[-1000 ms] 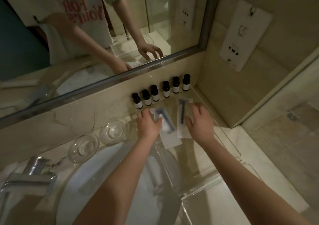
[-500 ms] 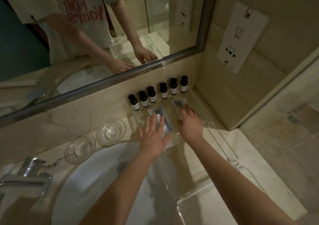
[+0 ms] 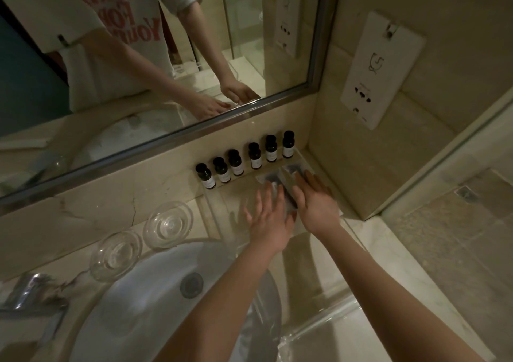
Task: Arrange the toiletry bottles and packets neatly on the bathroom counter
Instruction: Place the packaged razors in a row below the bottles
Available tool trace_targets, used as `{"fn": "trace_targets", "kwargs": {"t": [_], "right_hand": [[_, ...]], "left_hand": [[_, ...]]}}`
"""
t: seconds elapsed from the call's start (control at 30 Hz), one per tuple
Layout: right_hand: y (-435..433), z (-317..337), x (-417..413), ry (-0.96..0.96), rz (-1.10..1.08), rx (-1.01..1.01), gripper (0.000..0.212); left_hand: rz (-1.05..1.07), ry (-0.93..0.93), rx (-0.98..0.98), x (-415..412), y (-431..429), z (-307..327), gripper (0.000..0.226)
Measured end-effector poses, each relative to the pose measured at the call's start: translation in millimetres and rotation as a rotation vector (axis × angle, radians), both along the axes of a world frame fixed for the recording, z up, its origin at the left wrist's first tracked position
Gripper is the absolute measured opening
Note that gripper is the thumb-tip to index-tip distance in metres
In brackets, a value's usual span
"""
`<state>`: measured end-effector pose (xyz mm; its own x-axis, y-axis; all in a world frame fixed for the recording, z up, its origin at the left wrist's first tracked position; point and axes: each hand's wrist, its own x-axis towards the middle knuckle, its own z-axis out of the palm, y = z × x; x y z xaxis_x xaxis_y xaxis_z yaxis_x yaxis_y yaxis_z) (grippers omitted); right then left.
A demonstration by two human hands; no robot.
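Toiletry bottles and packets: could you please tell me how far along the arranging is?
Done: six bottles stand in a row below the mirror. In hand: left hand and right hand press two packets flat, side by side before the row. Remaining: probably only squaring those packets.

Dim yellowish light is washing everything, the white basin is catching a faint sheen, soft shadows are falling across the counter, straight edges are bowing near the borders, and the faucet is smearing into blur.
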<state>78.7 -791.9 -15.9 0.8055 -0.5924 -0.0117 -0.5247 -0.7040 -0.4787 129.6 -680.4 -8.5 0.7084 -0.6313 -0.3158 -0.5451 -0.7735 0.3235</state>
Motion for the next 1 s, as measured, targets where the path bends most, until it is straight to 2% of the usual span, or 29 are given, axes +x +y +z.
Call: {"fn": "trace_targets", "kwargs": {"t": [0.1,0.2,0.33,0.47,0.53,0.6,0.73,1.0], "right_hand": [[0.3,4.0,-0.1,0.0,0.004,0.03,0.08],[-1.4,13.8,6.4,-0.087,-0.021,0.037,0.069],[-6.6,43.6,38.2,-0.182,0.109,-0.026,0.04],[-10.7,83.7,86.8,-0.022,0.339,-0.164,0.045],[-11.6,93.4,104.5,0.031,0.437,-0.3,0.044],[-13.0,95.3,114.4,0.053,0.504,-0.353,0.042],[-14.4,91.5,124.8,0.12,0.56,-0.481,0.026],[-14.7,88.6,131.9,0.112,0.525,-0.506,0.019]], "left_hand": [[0.011,0.004,-0.012,1.1,0.9,1.1,0.064],[0.05,0.004,-0.117,7.6,10.3,9.3,0.062],[0.109,-0.219,-0.197,32.8,34.3,31.7,0.055],[0.193,-0.406,-0.247,75.0,49.9,65.8,0.045],[0.21,-0.426,-0.24,93.5,54.9,77.7,0.039],[0.19,-0.436,-0.22,104.9,60.6,81.1,0.035],[0.199,-0.451,-0.191,112.6,73.4,75.4,0.032],[0.217,-0.389,-0.138,123.0,84.1,63.1,0.028]]}}
